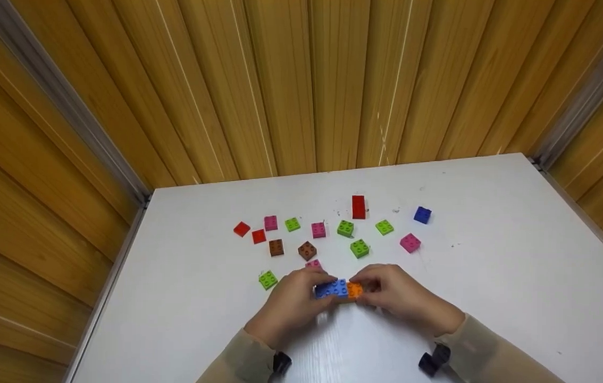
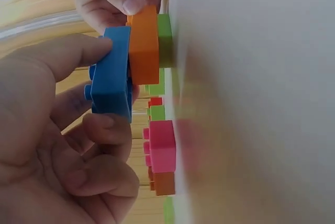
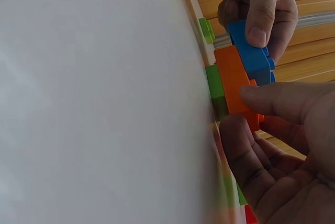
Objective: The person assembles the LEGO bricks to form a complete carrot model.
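Note:
My left hand (image 1: 296,298) pinches a blue brick (image 1: 333,288) between thumb and fingers. Held by my right hand (image 1: 400,292) is an orange brick (image 1: 354,289), its studs partly showing. In the left wrist view the blue brick (image 2: 111,72) overlaps one end of the orange brick (image 2: 144,46), slightly tilted, with a thin gap along part of the joint. Under the orange brick, a green brick (image 2: 165,41) is close to the table; the right wrist view also shows this green brick (image 3: 215,90). A pink brick (image 1: 313,264) lies just beyond my left fingers.
Loose bricks lie across the white table (image 1: 184,319): a long red one (image 1: 358,207), a dark blue one (image 1: 423,215), a brown one (image 1: 307,250), a pink one (image 1: 410,242) and several green ones. A green brick (image 1: 268,280) lies left of my left hand. Wood-patterned panels (image 1: 333,85) surround the table.

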### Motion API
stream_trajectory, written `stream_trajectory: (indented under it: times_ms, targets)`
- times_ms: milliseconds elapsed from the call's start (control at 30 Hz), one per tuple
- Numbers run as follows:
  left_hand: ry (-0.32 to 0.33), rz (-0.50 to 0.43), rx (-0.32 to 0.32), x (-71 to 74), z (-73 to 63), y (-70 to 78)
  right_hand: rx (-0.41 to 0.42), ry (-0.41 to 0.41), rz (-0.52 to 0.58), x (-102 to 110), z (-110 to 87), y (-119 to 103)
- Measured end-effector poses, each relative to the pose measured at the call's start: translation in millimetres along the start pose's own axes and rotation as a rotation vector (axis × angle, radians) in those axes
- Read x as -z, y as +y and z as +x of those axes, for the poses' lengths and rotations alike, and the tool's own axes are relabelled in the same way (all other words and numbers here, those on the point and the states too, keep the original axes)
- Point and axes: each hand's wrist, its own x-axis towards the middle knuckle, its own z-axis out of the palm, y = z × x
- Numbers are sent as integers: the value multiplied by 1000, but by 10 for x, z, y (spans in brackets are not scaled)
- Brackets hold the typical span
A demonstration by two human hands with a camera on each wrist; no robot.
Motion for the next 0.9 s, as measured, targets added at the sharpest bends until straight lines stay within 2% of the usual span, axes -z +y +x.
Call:
stream_trajectory:
  times_ms: [233, 367, 567, 700, 833, 900]
  targets:
    - [12, -1, 21, 4, -20, -18, -19, 1, 20, 0, 13, -24]
    - [9, -37, 47, 3, -48, -41, -37, -6, -2, 11, -12, -69]
    - [-10, -64, 105, 11, -61, -61, -24, 25, -48, 231, 66, -158]
    - [-38, -83, 132, 19, -39, -53, -135, 97, -44, 528, 241, -199]
    - [-53, -91, 131, 14, -8, -46, -248, 162, -23, 779, 496, -170]
    - [-54, -94, 118, 7, 2, -45, -284, 189, -51, 860, 631, -135]
